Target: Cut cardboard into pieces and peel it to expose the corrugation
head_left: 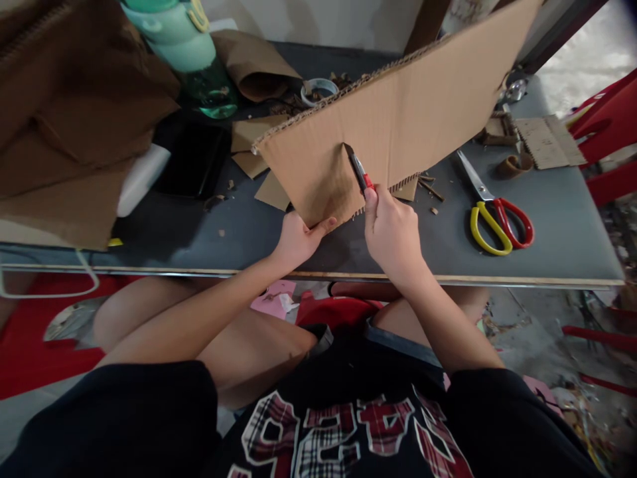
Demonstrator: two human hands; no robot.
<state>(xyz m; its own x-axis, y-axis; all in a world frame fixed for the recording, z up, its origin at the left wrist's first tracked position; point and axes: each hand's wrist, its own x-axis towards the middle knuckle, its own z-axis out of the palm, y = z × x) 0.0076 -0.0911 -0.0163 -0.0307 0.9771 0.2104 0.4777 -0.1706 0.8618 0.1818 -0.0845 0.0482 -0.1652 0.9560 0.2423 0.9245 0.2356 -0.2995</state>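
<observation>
A large sheet of corrugated cardboard is held tilted above the grey table. My left hand grips its lower left corner, thumb on the near face and the other fingers hidden behind. In my right hand is a box cutter with a red part at the grip and a dark blade. The blade tip meets or nearly meets the cardboard face; I cannot tell whether it has gone in. Scissors with one yellow and one red handle lie on the table to the right of my right hand.
A green water bottle, a dark phone-like slab and brown cardboard occupy the left. Behind the sheet sits a tape roll. Cardboard scraps lie at right. The table's front edge runs just above my lap.
</observation>
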